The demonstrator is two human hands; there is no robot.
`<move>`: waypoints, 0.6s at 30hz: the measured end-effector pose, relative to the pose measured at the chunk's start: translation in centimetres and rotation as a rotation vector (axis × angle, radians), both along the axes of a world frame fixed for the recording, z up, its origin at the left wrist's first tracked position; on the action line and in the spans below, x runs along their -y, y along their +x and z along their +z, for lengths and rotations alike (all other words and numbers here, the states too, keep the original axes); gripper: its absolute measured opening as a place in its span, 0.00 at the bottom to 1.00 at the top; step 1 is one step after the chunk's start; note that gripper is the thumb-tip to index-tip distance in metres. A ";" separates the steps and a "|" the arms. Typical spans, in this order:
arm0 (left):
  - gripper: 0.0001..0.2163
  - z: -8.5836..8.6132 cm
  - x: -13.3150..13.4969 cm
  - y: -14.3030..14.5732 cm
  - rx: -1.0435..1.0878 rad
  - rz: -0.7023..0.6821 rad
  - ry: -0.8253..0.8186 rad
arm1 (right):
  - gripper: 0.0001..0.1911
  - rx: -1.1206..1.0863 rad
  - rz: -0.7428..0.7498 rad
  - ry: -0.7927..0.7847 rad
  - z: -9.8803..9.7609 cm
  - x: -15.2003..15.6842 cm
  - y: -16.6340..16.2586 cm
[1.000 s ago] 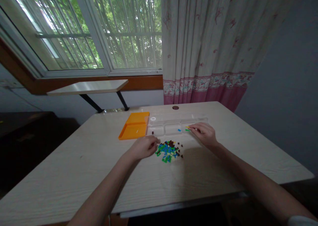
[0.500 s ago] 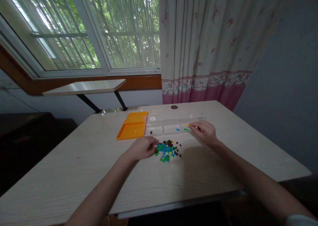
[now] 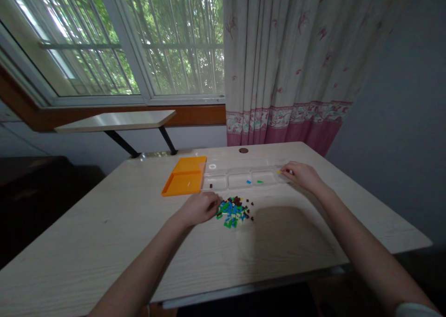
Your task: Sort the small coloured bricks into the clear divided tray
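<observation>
Between the finger and thumb of my right hand (image 3: 302, 176) is a small yellow piece (image 3: 278, 171), over the right end of a clear plastic tray (image 3: 227, 182). A brown piece (image 3: 211, 185) lies in the tray's left compartment, a blue piece (image 3: 248, 182) in the middle one and a green piece (image 3: 259, 182) in the right one. My left hand (image 3: 199, 208) rests on the table, fingers curled, at the left edge of a pile of small plastic pieces (image 3: 232, 211) in blue, green, brown and pale yellow. Whether those curled fingers hold anything is hidden.
An open orange case (image 3: 186, 179) lies left of the tray, with a small pale bit in it. Behind, a raised shelf (image 3: 118, 119) stands on dark legs at the table's (image 3: 114, 229) back left. A round brown cap (image 3: 243, 150) sits near the back edge.
My right hand has moved right with the yellow piece, from above the green piece to the tray's right end. My left hand stays beside the pile.
</observation>
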State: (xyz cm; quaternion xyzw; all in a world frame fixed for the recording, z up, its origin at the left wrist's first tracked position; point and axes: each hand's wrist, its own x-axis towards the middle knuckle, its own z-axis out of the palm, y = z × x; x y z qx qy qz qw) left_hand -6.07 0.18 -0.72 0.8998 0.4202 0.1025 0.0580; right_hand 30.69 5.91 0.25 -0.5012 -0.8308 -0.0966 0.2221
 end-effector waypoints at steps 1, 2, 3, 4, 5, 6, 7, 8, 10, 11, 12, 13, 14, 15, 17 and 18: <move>0.07 0.0 0.0 0.0 -0.001 0.002 0.000 | 0.07 0.017 -0.033 -0.029 -0.3 -0.3 0.5; 0.07 0.0 0.0 0.0 -0.003 0.004 0.001 | 0.07 0.032 -0.059 -0.053 -0.5 -0.5 0.9; 0.07 0.0 -0.1 -0.1 -0.008 0.006 0.002 | 0.07 0.044 -0.081 -0.070 -0.7 -0.7 1.2; 0.07 0.0 -0.1 -0.1 -0.014 0.006 0.002 | 0.07 0.053 -0.099 -0.081 -0.9 -0.9 1.4; 0.07 -0.1 -0.1 -0.2 -0.020 0.004 -0.001 | 0.07 0.060 -0.115 -0.087 -1.1 -0.9 1.6; 0.08 -0.1 -0.2 -0.2 -0.024 -0.002 -0.004 | 0.08 0.061 -0.128 -0.087 -1.2 -1.0 1.7; 0.08 -0.1 -0.2 -0.3 -0.025 -0.011 -0.008 | 0.08 0.057 -0.136 -0.082 -1.2 -1.0 1.8; 0.08 -0.1 -0.3 -0.3 -0.022 -0.022 -0.013 | 0.09 0.047 -0.138 -0.075 -1.2 -1.0 1.8; 0.09 -0.1 -0.3 -0.3 -0.011 -0.036 -0.017 | 0.10 0.015 -0.130 -0.056 -1.0 -1.0 1.6; 0.09 -0.1 -0.3 -0.3 -0.004 -0.036 -0.016 | 0.11 -0.006 -0.120 -0.049 -0.9 -0.9 1.4; 0.09 -0.1 -0.3 -0.3 0.008 -0.030 -0.015 | 0.11 -0.027 -0.103 -0.044 -0.9 -0.8 0.9; 0.10 -0.1 -0.3 -0.2 0.029 -0.021 -0.016 | 0.11 -0.049 -0.079 -0.041 -0.8 -0.5 0.3; 0.10 -0.1 -0.3 -0.1 0.058 -0.011 -0.018 | 0.12 -0.072 -0.047 -0.039 -0.8 -0.2 -0.6; 0.10 -0.1 -0.2 0.1 0.098 -0.002 -0.022 | 0.12 -0.096 -0.006 -0.039 -0.9 0.2 -1.6; 0.11 -0.1 -0.1 0.5 0.197 0.012 -0.032 | 0.12 -0.135 0.100 -0.038 -1.2 1.3 -4.2; 0.11 -0.1 0.0 0.9 0.252 0.014 -0.037 | 0.12 -0.145 0.162 -0.040 -1.4 2.0 -5.6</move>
